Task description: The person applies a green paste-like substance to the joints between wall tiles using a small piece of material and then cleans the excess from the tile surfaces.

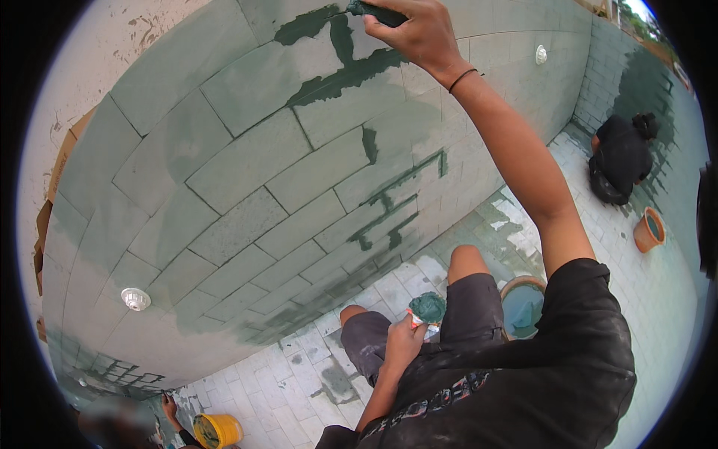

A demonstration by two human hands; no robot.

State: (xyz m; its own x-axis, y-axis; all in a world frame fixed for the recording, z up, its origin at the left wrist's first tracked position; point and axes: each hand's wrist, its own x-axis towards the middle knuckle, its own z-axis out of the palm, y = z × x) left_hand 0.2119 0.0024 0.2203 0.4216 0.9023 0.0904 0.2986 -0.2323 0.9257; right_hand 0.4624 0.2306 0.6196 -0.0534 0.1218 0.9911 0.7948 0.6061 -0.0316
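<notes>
My right hand (425, 34), raised at the top of the view, is closed around a dark green, paste-coated tool (378, 13); its exact kind is hidden by paste and fingers. It is at the tiled wall (243, 232), beside wet dark green grout (340, 78) smeared over the joints. Low in front of my body, my left hand (404, 346) grips a small white-and-red tub (420, 323) heaped with green grout (428, 305). More green streaks (385, 200) follow the joints lower on the wall.
A bucket (522, 308) of green mix stands by my right knee. One person (624, 159) crouches at the far right wall near an orange bucket (649, 230). Another person's hand (170, 408) shows at lower left by a yellow bucket (218, 430). White round fittings (135, 299) protrude from the wall.
</notes>
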